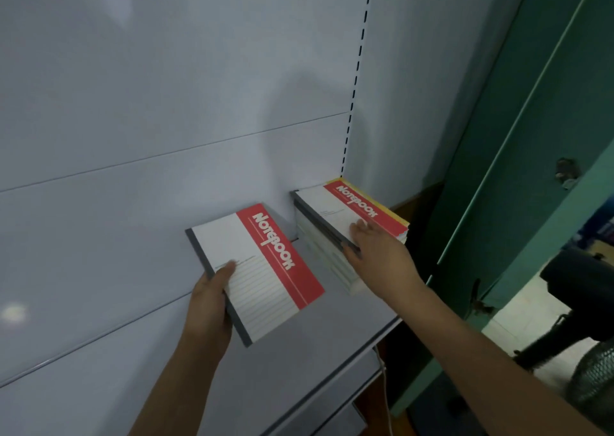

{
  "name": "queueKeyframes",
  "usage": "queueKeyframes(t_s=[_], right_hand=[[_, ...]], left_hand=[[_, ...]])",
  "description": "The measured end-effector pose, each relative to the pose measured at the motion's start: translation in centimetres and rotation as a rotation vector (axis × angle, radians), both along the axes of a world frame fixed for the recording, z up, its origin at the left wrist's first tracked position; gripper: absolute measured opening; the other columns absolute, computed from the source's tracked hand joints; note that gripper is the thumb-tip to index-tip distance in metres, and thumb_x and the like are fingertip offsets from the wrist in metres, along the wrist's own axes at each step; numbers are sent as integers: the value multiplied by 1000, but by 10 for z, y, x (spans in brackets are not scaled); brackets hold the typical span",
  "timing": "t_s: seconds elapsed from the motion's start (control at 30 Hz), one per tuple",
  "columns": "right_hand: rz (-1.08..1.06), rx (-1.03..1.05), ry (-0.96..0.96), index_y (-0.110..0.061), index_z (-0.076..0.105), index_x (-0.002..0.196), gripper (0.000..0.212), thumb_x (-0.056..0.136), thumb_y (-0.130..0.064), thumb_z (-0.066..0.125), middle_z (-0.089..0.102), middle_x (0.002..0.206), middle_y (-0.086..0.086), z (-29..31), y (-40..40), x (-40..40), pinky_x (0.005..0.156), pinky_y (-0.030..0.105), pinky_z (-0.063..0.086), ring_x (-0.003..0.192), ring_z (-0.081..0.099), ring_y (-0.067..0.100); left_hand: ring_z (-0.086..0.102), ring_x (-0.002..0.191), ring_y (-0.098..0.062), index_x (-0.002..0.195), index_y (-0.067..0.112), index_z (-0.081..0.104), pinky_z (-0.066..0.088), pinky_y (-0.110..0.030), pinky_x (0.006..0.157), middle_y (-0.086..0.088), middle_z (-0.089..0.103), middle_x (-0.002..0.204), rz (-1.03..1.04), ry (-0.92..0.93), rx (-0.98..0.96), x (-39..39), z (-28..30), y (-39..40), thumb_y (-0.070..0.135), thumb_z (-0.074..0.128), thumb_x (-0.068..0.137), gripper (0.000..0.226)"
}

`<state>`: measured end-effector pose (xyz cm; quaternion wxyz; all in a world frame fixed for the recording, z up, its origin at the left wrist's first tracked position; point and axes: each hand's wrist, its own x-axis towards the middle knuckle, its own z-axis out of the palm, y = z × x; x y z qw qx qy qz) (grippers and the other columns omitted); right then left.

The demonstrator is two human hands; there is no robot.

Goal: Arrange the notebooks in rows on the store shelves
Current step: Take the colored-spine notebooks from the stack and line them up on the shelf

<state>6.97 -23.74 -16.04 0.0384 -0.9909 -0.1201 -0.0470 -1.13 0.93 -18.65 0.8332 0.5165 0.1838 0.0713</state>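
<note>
Gripped at its near left corner, one notebook (257,271) sits in the left hand (209,306), thumb laid across the lined cover and the other fingers curled out of sight beneath, near the grey spine. It hangs low over the pale shelf (332,332), whether touching it I cannot tell.

To the right of that grip, the right hand (375,246) rests on a stack of notebooks (345,233) pushed into the shelf's back right corner, fingers nearly straight over the top cover and the thumb against the stack's near edge, holding nothing.

Covers look like smooth white card with a red band and a printed title; a yellow cover edge peeks out on the far side of the stack. Judging by its flatness in a one-corner hold, a single notebook is light and fairly stiff, though it would probably sag if pinched by the open page edge. The spine side seems the safer hold. Glossy covers on a smooth metal shelf may well slide, so the stack probably needs steadying as it is squared.
</note>
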Motion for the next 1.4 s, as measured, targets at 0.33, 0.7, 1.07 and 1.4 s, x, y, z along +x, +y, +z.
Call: queueKeyframes(t_s=[0.33, 0.7, 1.07, 1.4], right_hand=[[16, 263, -255, -25, 40, 146, 44, 106, -36, 29, 49, 147, -3, 29, 20, -50, 101, 25, 43, 127, 53, 12], [293, 491, 38, -33, 28, 149, 70, 92, -73, 20, 39, 149, -18, 4, 34, -78, 113, 35, 37, 135, 37, 0], [99, 1217, 593, -25, 66, 106, 33, 98, -50, 46, 75, 90, -5, -14, 98, -108, 77, 33, 58, 78, 73, 13], [253, 1340, 964, -27, 61, 117, 19, 103, -27, 47, 75, 99, -4, -41, 198, -201, 78, 39, 56, 84, 73, 16]], left_hand=[[73, 96, -17, 122, 20, 60, 54, -37, 82, 0, 76, 106, -99, -40, -35, -3, 18, -26, 39, 44, 102, 32], [70, 106, -25, 127, 14, 60, 57, -44, 89, -4, 72, 119, -170, -101, 123, -27, 17, -21, 16, 60, 96, 30], [71, 104, -24, 122, 15, 63, 56, -43, 92, -3, 74, 114, 26, 114, 170, -124, 7, -8, 23, 60, 97, 26], [74, 85, -29, 120, 14, 59, 59, -32, 68, -5, 75, 103, 245, 347, 328, -310, -16, 39, 21, 39, 107, 25]])
